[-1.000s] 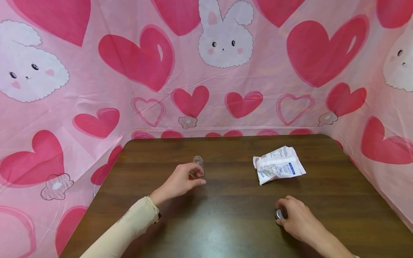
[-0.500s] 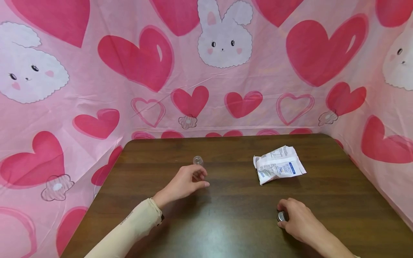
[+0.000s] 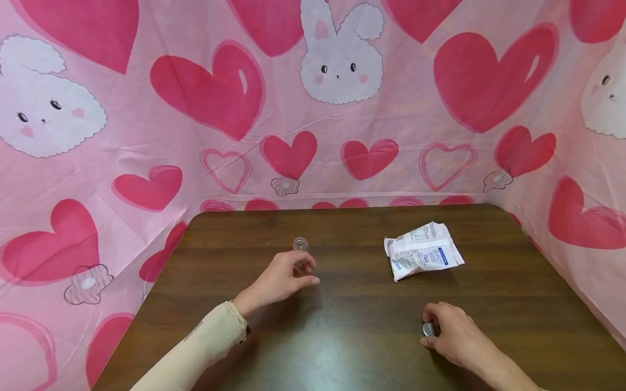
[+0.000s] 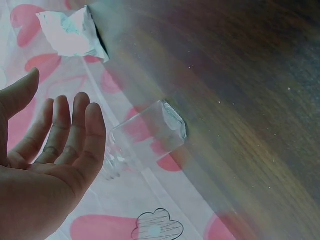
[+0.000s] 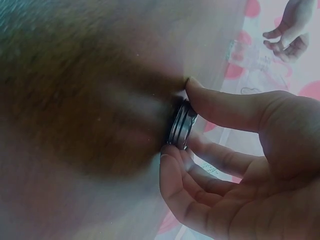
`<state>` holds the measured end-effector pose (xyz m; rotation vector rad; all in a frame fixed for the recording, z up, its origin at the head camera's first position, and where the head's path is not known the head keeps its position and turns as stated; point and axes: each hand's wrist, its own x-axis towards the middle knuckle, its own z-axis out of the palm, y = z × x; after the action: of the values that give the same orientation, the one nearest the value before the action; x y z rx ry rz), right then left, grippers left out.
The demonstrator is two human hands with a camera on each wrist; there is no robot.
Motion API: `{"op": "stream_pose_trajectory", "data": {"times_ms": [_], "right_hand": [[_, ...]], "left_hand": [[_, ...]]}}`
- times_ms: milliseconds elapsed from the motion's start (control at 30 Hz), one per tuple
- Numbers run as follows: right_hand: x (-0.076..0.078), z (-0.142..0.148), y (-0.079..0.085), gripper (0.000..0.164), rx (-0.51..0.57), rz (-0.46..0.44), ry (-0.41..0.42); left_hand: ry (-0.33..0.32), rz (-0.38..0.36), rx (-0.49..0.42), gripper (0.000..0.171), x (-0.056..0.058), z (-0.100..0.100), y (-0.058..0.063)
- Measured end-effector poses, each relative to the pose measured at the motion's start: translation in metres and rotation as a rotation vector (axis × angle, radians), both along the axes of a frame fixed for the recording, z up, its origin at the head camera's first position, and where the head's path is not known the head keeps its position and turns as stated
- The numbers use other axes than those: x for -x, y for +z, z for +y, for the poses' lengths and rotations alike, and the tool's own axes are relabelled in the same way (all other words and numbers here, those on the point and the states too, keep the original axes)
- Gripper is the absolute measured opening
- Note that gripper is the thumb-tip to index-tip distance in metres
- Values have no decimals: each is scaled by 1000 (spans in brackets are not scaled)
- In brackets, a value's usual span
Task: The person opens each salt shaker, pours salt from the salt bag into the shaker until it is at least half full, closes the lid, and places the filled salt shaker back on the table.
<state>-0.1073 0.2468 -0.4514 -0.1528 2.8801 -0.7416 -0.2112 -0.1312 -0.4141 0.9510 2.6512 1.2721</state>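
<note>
In the head view a small clear glass jar [image 3: 300,244] stands left of the middle, its open mouth showing and its lower part hidden behind my left hand [image 3: 282,277]. That hand hovers just in front of the jar, fingers loosely bent. The left wrist view shows the jar [image 4: 150,131] beyond the fingertips, with nothing in the palm. At the right front, my right hand [image 3: 455,328] holds a round silver screw lid [image 3: 428,329] between thumb and fingers, low at the tabletop. From the right wrist the ridged side of the lid [image 5: 181,125] shows between thumb and fingertips.
A crumpled white printed packet [image 3: 424,252] lies at the back right of the brown wooden table [image 3: 342,309]. Pink cloth [image 3: 342,119] with hearts and rabbits hangs close around the back and sides.
My left hand has shifted slightly right and lower in the head view, covering more of the jar's lower part. The right hand and lid have moved slightly right and toward me.
</note>
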Motion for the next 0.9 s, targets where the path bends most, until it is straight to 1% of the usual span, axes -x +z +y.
{"op": "stream_pose_trajectory", "data": {"times_ms": [367, 533, 900], "right_hand": [[1, 2, -1, 39, -1, -22, 12], [3, 2, -1, 39, 0, -35, 4], [3, 2, -2, 39, 1, -29, 4]], "left_hand": [[-34, -17, -19, 23, -1, 4, -1], [-36, -22, -24, 24, -1, 7, -1], [-59, -11, -39, 23, 0, 15, 0]]}}
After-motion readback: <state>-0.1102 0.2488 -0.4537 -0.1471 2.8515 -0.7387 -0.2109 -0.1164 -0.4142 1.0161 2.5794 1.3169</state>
